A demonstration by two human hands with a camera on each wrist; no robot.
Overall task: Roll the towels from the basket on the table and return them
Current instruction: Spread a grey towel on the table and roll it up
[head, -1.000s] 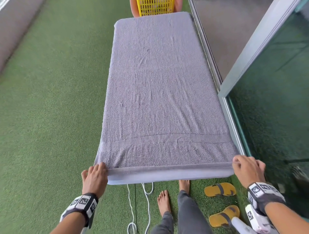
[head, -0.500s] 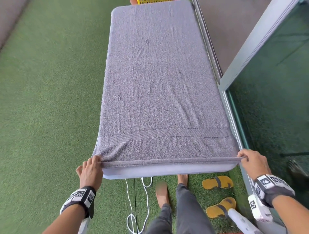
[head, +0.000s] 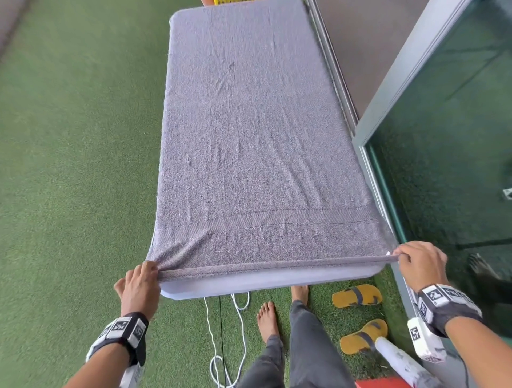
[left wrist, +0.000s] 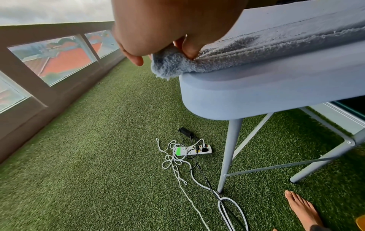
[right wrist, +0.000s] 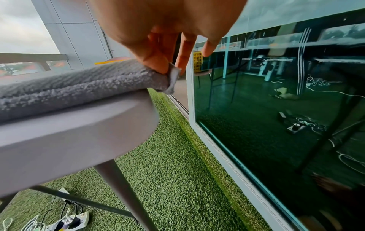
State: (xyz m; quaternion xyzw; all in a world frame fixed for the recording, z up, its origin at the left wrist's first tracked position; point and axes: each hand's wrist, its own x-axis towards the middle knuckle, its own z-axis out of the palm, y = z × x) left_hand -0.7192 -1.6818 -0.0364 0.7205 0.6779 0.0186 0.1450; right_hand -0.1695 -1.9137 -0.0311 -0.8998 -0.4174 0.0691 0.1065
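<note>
A grey towel [head: 249,133] lies spread flat over the whole light-blue table [head: 266,282]. Its near hem is turned over into a thin first roll along the table's front edge. My left hand [head: 144,274] pinches the towel's near left corner [left wrist: 169,65] at the table's corner. My right hand [head: 410,256] pinches the near right corner [right wrist: 171,78] between thumb and fingers. A sliver of the yellow basket [head: 221,2] shows past the table's far end, also seen as the basket [right wrist: 198,61] in the right wrist view.
Green artificial turf [head: 69,166] covers the floor. A glass door and its frame [head: 415,83] run close along the table's right side. Yellow sandals [head: 357,296] lie by my bare feet [head: 267,318]. White cables and a power strip [left wrist: 194,150] lie under the table.
Both hands have lifted the near hem off the table's front face and turned it over onto the top as a thin roll. The view has shifted forward, hiding most of the basket.
</note>
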